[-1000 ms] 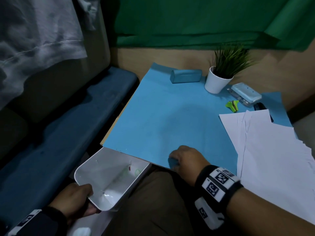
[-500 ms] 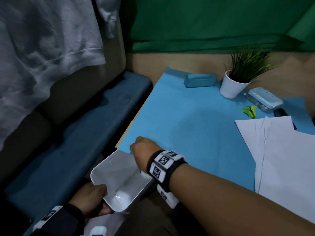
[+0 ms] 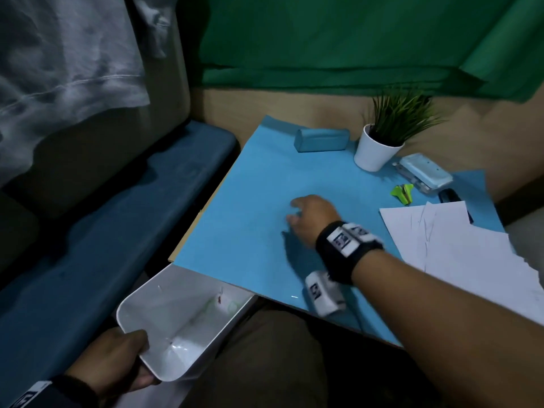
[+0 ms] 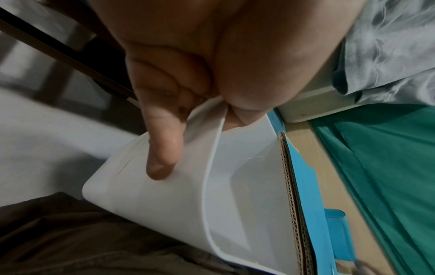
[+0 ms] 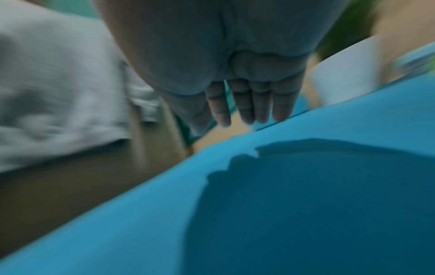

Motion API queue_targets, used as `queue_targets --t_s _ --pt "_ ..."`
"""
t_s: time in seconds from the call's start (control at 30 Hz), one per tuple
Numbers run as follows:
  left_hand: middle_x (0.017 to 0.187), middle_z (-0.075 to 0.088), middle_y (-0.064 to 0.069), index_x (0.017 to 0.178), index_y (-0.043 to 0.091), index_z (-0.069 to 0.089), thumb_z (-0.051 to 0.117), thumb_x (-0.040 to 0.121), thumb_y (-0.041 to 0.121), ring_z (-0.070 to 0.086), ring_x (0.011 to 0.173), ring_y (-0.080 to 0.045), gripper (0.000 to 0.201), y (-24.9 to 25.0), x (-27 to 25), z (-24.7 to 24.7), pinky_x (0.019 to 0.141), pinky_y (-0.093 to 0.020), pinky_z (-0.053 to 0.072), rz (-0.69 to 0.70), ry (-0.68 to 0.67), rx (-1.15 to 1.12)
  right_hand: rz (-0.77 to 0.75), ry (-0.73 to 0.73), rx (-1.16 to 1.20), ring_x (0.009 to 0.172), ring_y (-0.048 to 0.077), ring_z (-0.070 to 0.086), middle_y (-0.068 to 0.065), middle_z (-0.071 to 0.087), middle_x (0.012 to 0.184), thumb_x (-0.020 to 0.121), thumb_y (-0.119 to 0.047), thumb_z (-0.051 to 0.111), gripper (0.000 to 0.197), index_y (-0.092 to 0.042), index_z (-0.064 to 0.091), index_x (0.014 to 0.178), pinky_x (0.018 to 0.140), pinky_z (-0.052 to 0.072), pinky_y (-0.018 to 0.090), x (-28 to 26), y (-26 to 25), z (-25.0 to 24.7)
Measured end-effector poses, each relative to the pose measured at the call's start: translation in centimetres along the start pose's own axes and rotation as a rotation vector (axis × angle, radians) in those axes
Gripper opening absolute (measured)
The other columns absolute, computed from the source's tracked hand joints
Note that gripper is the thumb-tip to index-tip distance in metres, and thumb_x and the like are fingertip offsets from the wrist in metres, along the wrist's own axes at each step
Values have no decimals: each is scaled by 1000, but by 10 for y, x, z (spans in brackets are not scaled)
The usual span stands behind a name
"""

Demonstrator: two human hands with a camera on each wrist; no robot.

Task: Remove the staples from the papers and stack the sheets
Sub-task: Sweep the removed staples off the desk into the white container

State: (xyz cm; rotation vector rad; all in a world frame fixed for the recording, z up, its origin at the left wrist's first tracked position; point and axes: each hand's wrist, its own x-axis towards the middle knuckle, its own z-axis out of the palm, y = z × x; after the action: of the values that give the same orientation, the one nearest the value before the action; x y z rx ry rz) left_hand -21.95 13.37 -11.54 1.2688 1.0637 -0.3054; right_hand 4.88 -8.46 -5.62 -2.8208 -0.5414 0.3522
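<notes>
Left hand (image 3: 113,360) grips the near rim of a white bin (image 3: 182,316), held tilted just below the desk's front-left corner, thumb inside and fingers curled beneath. Right hand (image 3: 312,220), fingers extended and holding nothing, hovers over the blue mat (image 3: 253,201) at mid-desk. Unstapled sheets (image 3: 459,248) lie loosely fanned at the right edge. Likely risks: the tilted bin may spill its small scraps; a broad sweep may scatter staples or skew the sheets
</notes>
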Motion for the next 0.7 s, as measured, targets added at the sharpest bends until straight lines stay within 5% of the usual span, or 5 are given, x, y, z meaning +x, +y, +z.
queue_targets --t_s 0.13,0.27,0.43,0.6,0.7 --pt "77 62 -27 93 -13 57 34 95 -19 56 68 -38 24 3 3 -2 35 -34 52 77 7 85 213 -92 -94 146 29 22 15 14 161 95 -58 43 79 -9 21 153 116 22 37 37 65 -23" --pt "75 68 -22 66 -2 68 53 85 -22 55 74 -30 31 6 18 -8 85 -48 49 134 145 289 190 -196 -85 148 29 19 12 12 162 94 -65 36 86 -6 17 153 116 22 39 54 75 -20" --pt "56 60 -26 74 -20 64 61 79 -9 55 54 -31 12 3 16 -9 65 -38 46 64 99 222 10 -274 -143 132 34 36 17 38 138 93 -63 38 70 -2 41 127 107 33 42 35 43 9" --pt "52 61 -23 84 -20 60 39 93 -19 55 40 -29 23 5 4 -5 33 -29 47 51 34 142 -125 -304 -89 149 34 1 19 1 161 87 -72 38 97 -3 14 151 120 9 46 -39 -35 64" --pt "51 61 -24 87 -25 58 39 93 -17 57 33 -29 21 7 -4 -2 29 -27 44 41 22 114 -181 -414 -32 148 29 -19 12 -19 161 87 -72 36 101 -8 -4 154 121 -4 46 -78 -88 82"
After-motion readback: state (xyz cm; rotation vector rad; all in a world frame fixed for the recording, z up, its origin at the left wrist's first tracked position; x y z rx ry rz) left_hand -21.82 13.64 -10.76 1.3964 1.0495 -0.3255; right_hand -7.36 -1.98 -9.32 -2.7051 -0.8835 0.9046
